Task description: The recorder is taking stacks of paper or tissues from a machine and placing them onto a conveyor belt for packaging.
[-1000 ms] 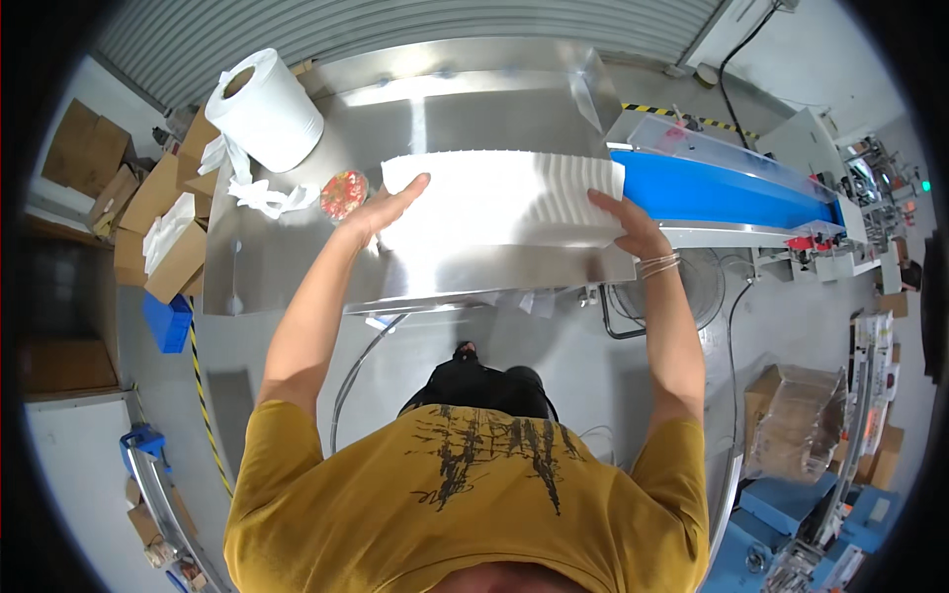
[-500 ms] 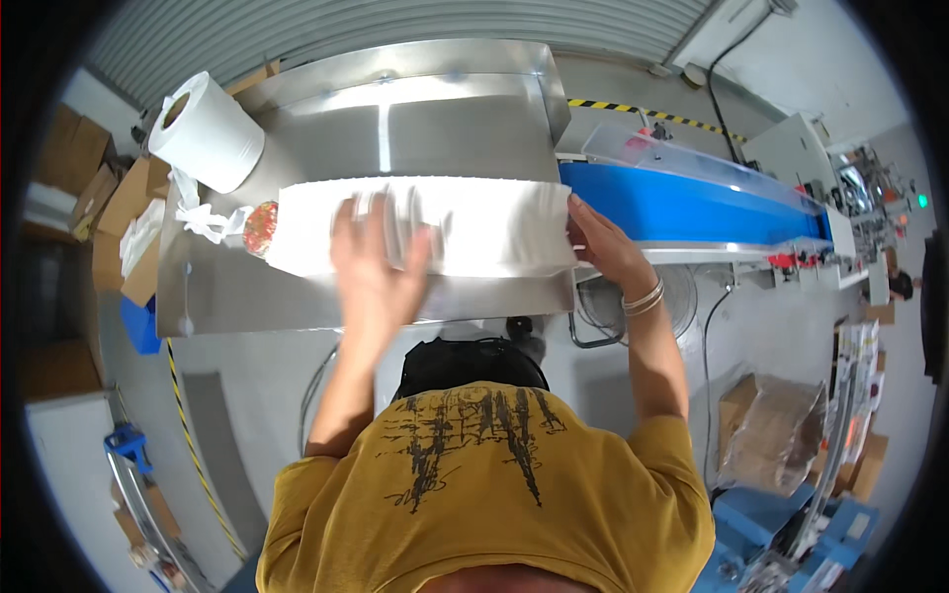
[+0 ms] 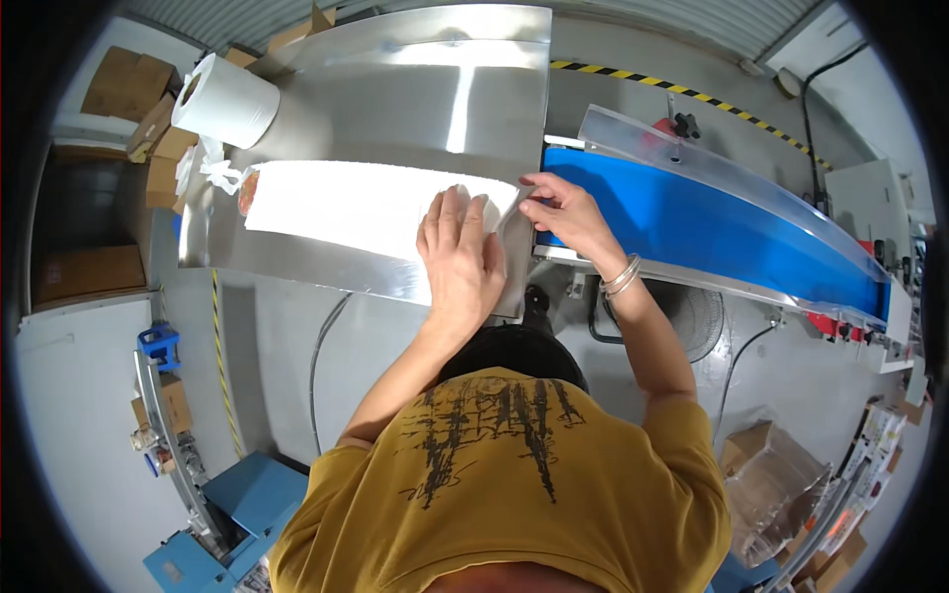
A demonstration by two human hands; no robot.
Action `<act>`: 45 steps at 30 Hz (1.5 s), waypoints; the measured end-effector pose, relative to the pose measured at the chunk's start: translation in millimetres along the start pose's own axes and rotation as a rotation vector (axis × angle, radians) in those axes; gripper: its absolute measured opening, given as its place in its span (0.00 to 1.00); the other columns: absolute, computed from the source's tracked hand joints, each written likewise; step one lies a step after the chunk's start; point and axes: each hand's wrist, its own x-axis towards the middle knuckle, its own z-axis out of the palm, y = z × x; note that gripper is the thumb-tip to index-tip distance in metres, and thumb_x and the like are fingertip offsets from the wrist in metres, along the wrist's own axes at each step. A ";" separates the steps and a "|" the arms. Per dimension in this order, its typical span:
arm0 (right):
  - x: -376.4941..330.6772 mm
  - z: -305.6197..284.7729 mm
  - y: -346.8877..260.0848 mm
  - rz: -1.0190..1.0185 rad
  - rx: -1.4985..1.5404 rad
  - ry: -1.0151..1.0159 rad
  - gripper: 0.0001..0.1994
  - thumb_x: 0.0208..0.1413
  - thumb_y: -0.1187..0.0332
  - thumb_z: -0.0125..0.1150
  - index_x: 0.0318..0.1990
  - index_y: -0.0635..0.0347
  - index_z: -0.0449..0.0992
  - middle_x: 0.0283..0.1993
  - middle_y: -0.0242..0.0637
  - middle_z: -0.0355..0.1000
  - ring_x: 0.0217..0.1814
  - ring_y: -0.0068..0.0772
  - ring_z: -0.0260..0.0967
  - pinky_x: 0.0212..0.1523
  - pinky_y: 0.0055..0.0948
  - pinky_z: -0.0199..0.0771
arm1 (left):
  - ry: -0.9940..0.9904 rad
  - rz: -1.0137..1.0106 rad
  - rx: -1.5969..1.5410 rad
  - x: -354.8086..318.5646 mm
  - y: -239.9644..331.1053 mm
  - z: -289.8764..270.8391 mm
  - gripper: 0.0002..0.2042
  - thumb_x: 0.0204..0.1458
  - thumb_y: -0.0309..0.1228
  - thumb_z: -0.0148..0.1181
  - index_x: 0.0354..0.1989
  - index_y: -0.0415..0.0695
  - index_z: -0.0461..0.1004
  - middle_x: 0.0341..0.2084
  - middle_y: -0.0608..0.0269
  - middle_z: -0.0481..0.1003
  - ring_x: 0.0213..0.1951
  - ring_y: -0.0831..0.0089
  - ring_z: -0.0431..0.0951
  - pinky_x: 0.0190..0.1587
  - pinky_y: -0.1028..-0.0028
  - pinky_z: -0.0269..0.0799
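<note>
A long white flat pack (image 3: 336, 206) lies across the steel table (image 3: 395, 99), with an orange patch at its left end. My left hand (image 3: 460, 252) rests flat on the pack's right part, fingers spread, palm down. My right hand (image 3: 563, 212) pinches the pack's right end at the table's right edge, beside the blue conveyor belt (image 3: 712, 227). A bracelet sits on my right wrist.
A big white paper roll (image 3: 225, 99) stands at the table's far left corner, with crumpled paper below it. Cardboard boxes (image 3: 119, 84) are stacked to the left. A clear guard (image 3: 712, 173) runs along the conveyor. A blue machine (image 3: 213, 524) stands on the floor, lower left.
My left hand slid along the pack from its left end to its right part, close to my right hand. The pack now lies long and flat across the table.
</note>
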 end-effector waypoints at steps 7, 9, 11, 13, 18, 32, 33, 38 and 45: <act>3.8 -12.6 -0.6 -0.236 -0.084 -0.037 0.20 0.52 0.75 0.65 0.54 0.56 0.73 0.45 0.30 0.70 0.39 0.17 0.68 0.40 0.19 0.72 | 0.012 -0.047 0.005 -6.4 7.7 2.2 0.18 0.48 0.19 0.56 0.51 0.39 0.75 0.59 0.40 0.63 0.62 0.43 0.59 0.63 0.53 0.55; 5.5 -16.3 -2.0 -0.273 -0.036 -0.118 0.21 0.50 0.77 0.66 0.53 0.55 0.74 0.47 0.30 0.68 0.39 0.17 0.67 0.41 0.18 0.72 | 0.017 -0.033 -0.025 -6.7 7.6 1.6 0.19 0.48 0.18 0.56 0.50 0.44 0.76 0.59 0.41 0.63 0.62 0.43 0.58 0.63 0.53 0.55; 9.3 -17.5 0.4 -0.263 0.018 -0.178 0.20 0.49 0.77 0.67 0.52 0.54 0.75 0.48 0.31 0.68 0.39 0.19 0.68 0.41 0.20 0.72 | 0.025 -0.030 -0.028 -7.9 8.1 1.0 0.18 0.49 0.18 0.56 0.50 0.45 0.77 0.60 0.42 0.63 0.63 0.43 0.58 0.63 0.53 0.55; 12.6 -19.9 -1.3 -0.254 0.071 -0.235 0.20 0.47 0.77 0.67 0.50 0.53 0.76 0.49 0.31 0.69 0.39 0.21 0.69 0.42 0.22 0.73 | 0.035 -0.022 -0.032 -9.2 6.9 0.7 0.18 0.49 0.18 0.56 0.49 0.46 0.77 0.60 0.43 0.63 0.63 0.42 0.58 0.63 0.53 0.55; 15.9 -30.7 -8.2 -0.519 -0.306 -0.314 0.17 0.48 0.74 0.68 0.47 0.57 0.74 0.48 0.31 0.67 0.46 0.22 0.65 0.48 0.25 0.70 | -0.007 -0.070 -0.053 -7.8 9.6 -5.5 0.16 0.48 0.25 0.62 0.48 0.46 0.78 0.64 0.44 0.56 0.65 0.41 0.51 0.63 0.49 0.50; -54.3 -155.9 77.2 0.080 -1.284 1.143 0.20 0.54 0.56 0.63 0.46 0.63 0.71 0.47 0.50 0.72 0.46 0.49 0.69 0.45 0.39 0.70 | 0.138 -0.051 0.037 -18.9 -4.1 7.5 0.18 0.49 0.19 0.58 0.50 0.43 0.75 0.61 0.47 0.61 0.63 0.45 0.56 0.63 0.50 0.50; -56.0 -154.6 74.9 0.074 -1.283 1.151 0.20 0.54 0.56 0.63 0.46 0.63 0.71 0.47 0.50 0.72 0.46 0.49 0.69 0.45 0.39 0.70 | 0.138 -0.038 0.016 -20.6 -5.0 7.8 0.17 0.48 0.18 0.58 0.49 0.42 0.75 0.61 0.45 0.61 0.63 0.44 0.56 0.63 0.50 0.49; -32.7 -55.4 -6.9 -0.448 -0.486 0.153 0.27 0.44 0.67 0.71 0.54 0.53 0.70 0.52 0.39 0.68 0.53 0.43 0.66 0.51 0.36 0.69 | 0.134 -0.032 -0.025 -23.5 -6.0 7.9 0.16 0.46 0.18 0.59 0.45 0.43 0.78 0.62 0.46 0.61 0.64 0.43 0.54 0.64 0.50 0.47; 0.5 -19.0 9.0 -0.597 -0.395 -0.120 0.18 0.55 0.66 0.64 0.53 0.57 0.70 0.52 0.33 0.67 0.53 0.25 0.64 0.50 0.26 0.68 | 0.086 -0.054 -0.007 -16.2 0.2 -8.4 0.13 0.48 0.27 0.63 0.44 0.48 0.78 0.64 0.48 0.57 0.66 0.43 0.50 0.64 0.50 0.46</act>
